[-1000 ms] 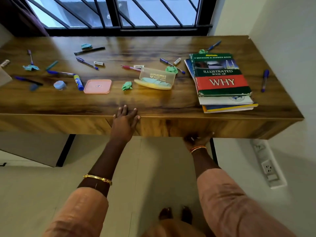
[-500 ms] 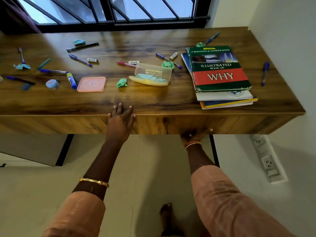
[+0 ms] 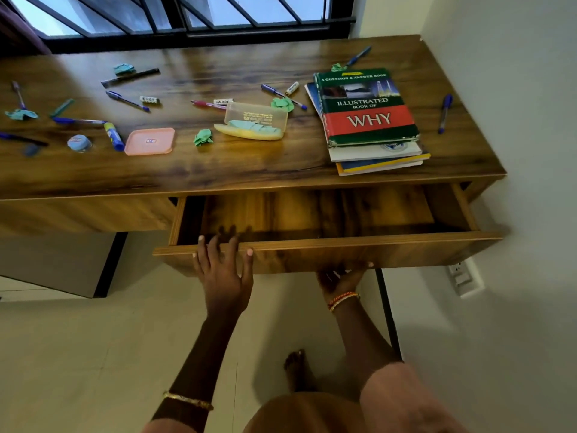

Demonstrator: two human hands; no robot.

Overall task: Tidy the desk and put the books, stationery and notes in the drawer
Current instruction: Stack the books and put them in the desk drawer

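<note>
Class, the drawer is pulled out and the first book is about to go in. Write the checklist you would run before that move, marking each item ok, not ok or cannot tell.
1. Drawer out far enough to load: ok, its wooden floor shows.
2. Drawer floor free of things: ok for the part in view; the back under the desk cannot be told.
3. Left hand free to pick up: not ok, its fingers lie over the drawer's front edge.
4. Right hand free: not ok, it holds the drawer front from below.
5. Book stack squared for one lift: not ok, the books are fanned out.
6. Nothing lying on the stack: ok.
</note>
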